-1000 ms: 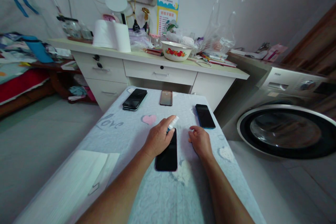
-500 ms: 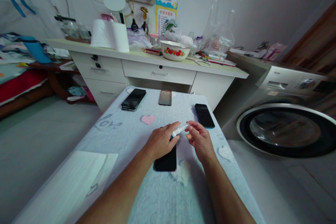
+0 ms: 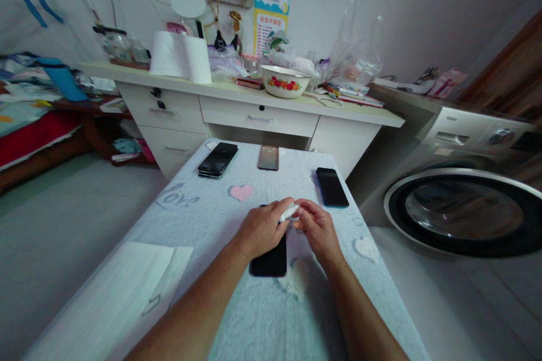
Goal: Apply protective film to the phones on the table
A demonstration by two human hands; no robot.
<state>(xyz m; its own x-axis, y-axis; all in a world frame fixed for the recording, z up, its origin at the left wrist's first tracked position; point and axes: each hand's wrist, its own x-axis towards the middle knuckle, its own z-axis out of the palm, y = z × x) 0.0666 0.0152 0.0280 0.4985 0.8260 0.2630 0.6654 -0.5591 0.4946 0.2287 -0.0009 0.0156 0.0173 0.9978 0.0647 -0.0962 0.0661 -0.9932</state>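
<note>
A small white tube [image 3: 289, 212] is pinched in my left hand [image 3: 261, 229], above a black phone [image 3: 271, 259] lying on the cloth-covered table. My right hand [image 3: 315, 228] is closed at the tube's right end, its thumb and forefinger together; whether they hold a cap or the tip is too small to tell. To the right lies a dark phone with a blue edge [image 3: 332, 186]. A phone or case with a brownish face [image 3: 269, 158] rests at the far middle, and stacked black phones [image 3: 218, 159] are at the far left.
Beyond the table stands a white desk [image 3: 258, 118] bearing a floral bowl [image 3: 285, 81], paper rolls [image 3: 197, 60] and plastic bags. A washing machine [image 3: 457, 180] is close on the right. White sheet-like material [image 3: 110, 293] covers the table's near left.
My right hand has moved left and closed up to the tube's end. The tube now lies more hidden between both hands. The view has shifted slightly.
</note>
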